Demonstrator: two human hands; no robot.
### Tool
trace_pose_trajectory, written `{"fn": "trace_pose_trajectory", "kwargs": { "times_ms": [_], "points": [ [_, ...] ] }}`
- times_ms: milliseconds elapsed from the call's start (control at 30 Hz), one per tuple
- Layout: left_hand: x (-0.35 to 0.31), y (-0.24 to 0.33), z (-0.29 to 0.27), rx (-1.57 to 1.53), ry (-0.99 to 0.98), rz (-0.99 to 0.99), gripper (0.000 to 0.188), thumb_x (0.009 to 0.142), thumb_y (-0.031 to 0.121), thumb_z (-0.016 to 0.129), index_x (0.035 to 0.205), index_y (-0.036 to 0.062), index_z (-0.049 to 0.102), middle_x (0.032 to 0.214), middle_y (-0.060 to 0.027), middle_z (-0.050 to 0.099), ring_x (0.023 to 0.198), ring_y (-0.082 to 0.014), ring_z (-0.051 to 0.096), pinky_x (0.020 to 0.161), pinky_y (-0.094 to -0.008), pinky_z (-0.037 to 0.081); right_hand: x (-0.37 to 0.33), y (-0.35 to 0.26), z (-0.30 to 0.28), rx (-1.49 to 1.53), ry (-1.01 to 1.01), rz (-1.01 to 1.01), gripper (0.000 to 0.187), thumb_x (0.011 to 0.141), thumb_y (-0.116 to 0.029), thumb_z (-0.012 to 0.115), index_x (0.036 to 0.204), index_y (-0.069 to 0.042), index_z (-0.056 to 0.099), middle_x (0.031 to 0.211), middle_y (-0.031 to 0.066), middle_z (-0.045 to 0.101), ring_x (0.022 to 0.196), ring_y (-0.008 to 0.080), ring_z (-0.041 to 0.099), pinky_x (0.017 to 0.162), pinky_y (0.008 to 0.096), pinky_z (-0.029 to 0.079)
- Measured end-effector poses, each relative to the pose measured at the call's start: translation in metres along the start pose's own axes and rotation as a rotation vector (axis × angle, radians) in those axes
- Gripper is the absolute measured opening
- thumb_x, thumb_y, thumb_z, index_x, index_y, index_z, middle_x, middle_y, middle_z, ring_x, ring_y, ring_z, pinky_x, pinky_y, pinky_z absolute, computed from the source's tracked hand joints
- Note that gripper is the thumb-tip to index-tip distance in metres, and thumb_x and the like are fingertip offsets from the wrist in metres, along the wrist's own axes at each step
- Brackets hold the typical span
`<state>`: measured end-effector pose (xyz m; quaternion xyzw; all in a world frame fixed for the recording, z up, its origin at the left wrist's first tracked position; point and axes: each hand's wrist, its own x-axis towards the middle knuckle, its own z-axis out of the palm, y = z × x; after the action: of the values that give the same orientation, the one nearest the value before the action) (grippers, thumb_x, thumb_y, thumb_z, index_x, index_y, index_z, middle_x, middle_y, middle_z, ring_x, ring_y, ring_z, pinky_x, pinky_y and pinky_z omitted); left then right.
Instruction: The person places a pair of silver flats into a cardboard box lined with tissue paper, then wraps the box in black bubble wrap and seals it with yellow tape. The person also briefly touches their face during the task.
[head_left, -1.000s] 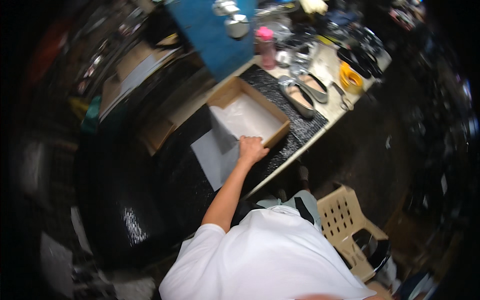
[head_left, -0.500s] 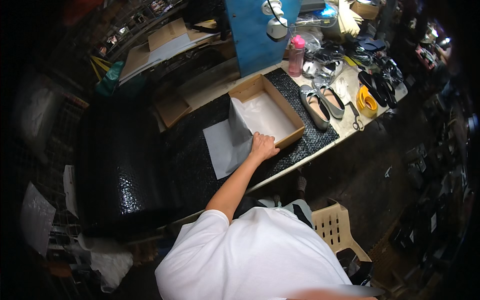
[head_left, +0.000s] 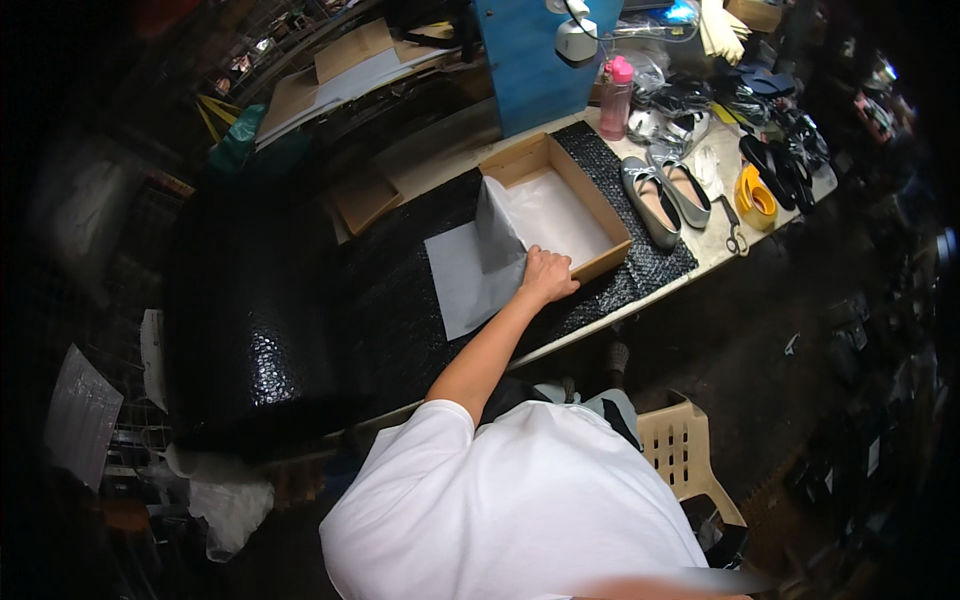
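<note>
My left hand (head_left: 549, 276) is closed over the near wall of an open brown cardboard box (head_left: 603, 262), by its near left corner. White tissue paper (head_left: 560, 217) lines the inside of the box. A grey sheet (head_left: 468, 278) hangs out over the box's left side and spreads onto the black bubble wrap (head_left: 390, 290) beneath. To the right of the box stands a pair of grey flat shoes (head_left: 652, 203), side by side. My right hand is out of sight.
Scissors (head_left: 735, 240), yellow tape rolls (head_left: 755, 198) and black sandals (head_left: 768, 172) lie on the table's right end. A pink-capped bottle (head_left: 616, 100) stands behind the shoes. The large black bubble-wrap roll (head_left: 260, 300) fills the left. A beige plastic chair (head_left: 680, 450) is by the near edge.
The whole view has shifted, so the table and box appear farther right and slightly higher. My left hand keeps its place on the box wall.
</note>
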<state>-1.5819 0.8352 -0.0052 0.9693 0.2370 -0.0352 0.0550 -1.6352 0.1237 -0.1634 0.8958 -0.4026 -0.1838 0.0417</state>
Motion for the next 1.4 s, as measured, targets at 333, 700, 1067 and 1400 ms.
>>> {"fn": "trace_pose_trajectory", "kwargs": {
  "times_ms": [333, 700, 1067, 1400],
  "points": [
    [0.005, -0.006, 0.002, -0.001, -0.030, 0.024, 0.047, 0.071, 0.045, 0.068, 0.103, 0.0108, 0.068, 0.089, -0.0136, 0.069, 0.087, -0.0278, 0.065, 0.091, -0.0449, 0.038, -0.035, 0.092, 0.015, 0.115, -0.066, 0.190, 0.071, 0.068, -0.018, 0.077, 0.124, 0.008, 0.041, 0.109, 0.0199, 0.063, 0.097, 0.0291, 0.064, 0.082, 0.0357, 0.051],
    [0.006, -0.001, 0.000, -0.066, 0.055, 0.044, 0.044, 0.068, 0.034, 0.067, 0.102, 0.0075, 0.068, 0.093, -0.0152, 0.069, 0.092, -0.0271, 0.063, 0.093, -0.0400, 0.036, -0.069, 0.109, 0.020, 0.216, -0.101, 0.371, 0.069, 0.070, -0.021, 0.076, 0.122, 0.008, 0.042, 0.109, 0.0195, 0.064, 0.096, 0.0280, 0.064, 0.082, 0.0344, 0.051],
    [0.000, -0.002, 0.001, -0.032, 0.112, 0.054, 0.042, 0.069, 0.036, 0.071, 0.101, 0.0081, 0.069, 0.090, -0.0151, 0.069, 0.087, -0.0285, 0.064, 0.089, -0.0399, 0.037, -0.042, 0.124, 0.036, 0.145, -0.120, 0.299, 0.068, 0.072, -0.024, 0.076, 0.121, 0.009, 0.043, 0.108, 0.0191, 0.064, 0.095, 0.0269, 0.065, 0.081, 0.0331, 0.052],
    [0.000, 0.001, -0.002, -0.054, 0.119, 0.051, 0.042, 0.069, 0.035, 0.070, 0.101, 0.0074, 0.069, 0.089, -0.0151, 0.069, 0.087, -0.0282, 0.064, 0.091, -0.0403, 0.036, -0.026, 0.141, 0.056, 0.201, -0.137, 0.342, 0.067, 0.073, -0.028, 0.076, 0.119, 0.010, 0.044, 0.108, 0.0184, 0.065, 0.095, 0.0256, 0.065, 0.081, 0.0323, 0.052]
  ]
}}
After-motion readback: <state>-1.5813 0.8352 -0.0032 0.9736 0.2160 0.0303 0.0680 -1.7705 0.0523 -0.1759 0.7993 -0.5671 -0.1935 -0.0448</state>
